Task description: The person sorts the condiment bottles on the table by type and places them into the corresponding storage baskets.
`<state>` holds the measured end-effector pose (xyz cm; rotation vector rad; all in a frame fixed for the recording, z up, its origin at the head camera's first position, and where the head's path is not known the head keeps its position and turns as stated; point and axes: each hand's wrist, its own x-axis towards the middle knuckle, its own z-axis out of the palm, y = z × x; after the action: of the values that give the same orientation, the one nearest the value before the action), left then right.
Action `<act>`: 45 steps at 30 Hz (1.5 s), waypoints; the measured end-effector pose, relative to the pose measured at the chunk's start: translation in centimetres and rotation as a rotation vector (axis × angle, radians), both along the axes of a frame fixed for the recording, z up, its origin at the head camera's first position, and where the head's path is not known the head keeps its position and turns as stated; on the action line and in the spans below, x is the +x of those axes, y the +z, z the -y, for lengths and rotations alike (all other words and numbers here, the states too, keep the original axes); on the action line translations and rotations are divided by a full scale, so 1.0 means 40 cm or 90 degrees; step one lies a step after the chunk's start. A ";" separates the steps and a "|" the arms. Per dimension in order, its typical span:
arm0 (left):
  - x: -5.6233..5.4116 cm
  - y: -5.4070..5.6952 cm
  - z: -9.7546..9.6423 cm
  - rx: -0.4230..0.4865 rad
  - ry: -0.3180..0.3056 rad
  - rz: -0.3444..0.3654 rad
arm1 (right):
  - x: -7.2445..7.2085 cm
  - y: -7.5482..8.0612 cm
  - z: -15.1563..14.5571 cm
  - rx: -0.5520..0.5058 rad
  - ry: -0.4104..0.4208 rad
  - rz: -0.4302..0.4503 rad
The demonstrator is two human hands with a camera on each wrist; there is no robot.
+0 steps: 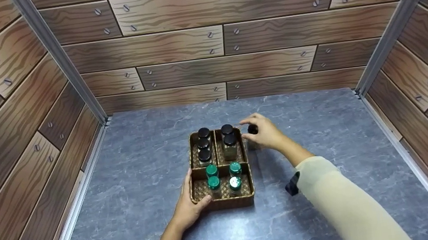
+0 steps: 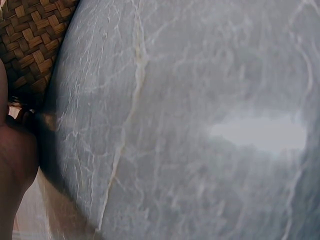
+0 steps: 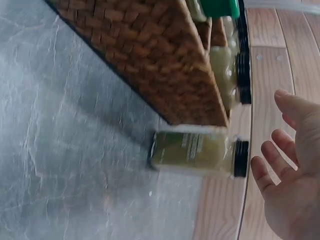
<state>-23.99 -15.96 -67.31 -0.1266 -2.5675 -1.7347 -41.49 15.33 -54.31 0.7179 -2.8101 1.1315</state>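
A woven basket point(image 1: 225, 204) with three compartments stands mid-table. My left hand point(image 1: 187, 208) grips its near left corner, thumb over the rim and fingers along the outer side; in the left wrist view only part of that hand point(image 2: 17, 155) appears. My right hand point(image 1: 267, 133) is beside the basket's far right side, fingers spread around the black cap of a jar point(image 3: 192, 152). This jar stands upright on the table, just outside the basket. In the right wrist view a gap shows between the fingertips and its cap.
The far left compartment holds three black-capped jars point(image 1: 203, 143), and the far right one holds two black-capped jars point(image 1: 229, 140). Several green-capped jars point(image 1: 213, 183) stand in the near compartment. Wood-patterned walls point(image 1: 173, 46) enclose the grey marbled table point(image 1: 134, 165) on three sides.
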 end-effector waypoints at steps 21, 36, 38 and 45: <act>0.006 0.002 -0.004 -0.007 0.011 0.031 | -0.046 -0.079 -0.050 -0.031 -0.072 0.039; 0.012 0.001 0.003 -0.006 0.011 0.019 | -0.053 -0.077 -0.027 0.034 -0.082 0.067; 0.012 0.003 0.004 -0.004 0.010 0.026 | -0.052 -0.077 -0.024 0.040 -0.089 0.065; 0.009 0.007 -0.001 0.004 0.008 0.020 | -0.046 -0.084 -0.021 0.038 -0.113 0.063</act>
<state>-23.64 -15.93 -67.05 -0.0833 -2.5783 -1.7540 -43.34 16.16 -57.66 0.4152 -2.9294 1.0870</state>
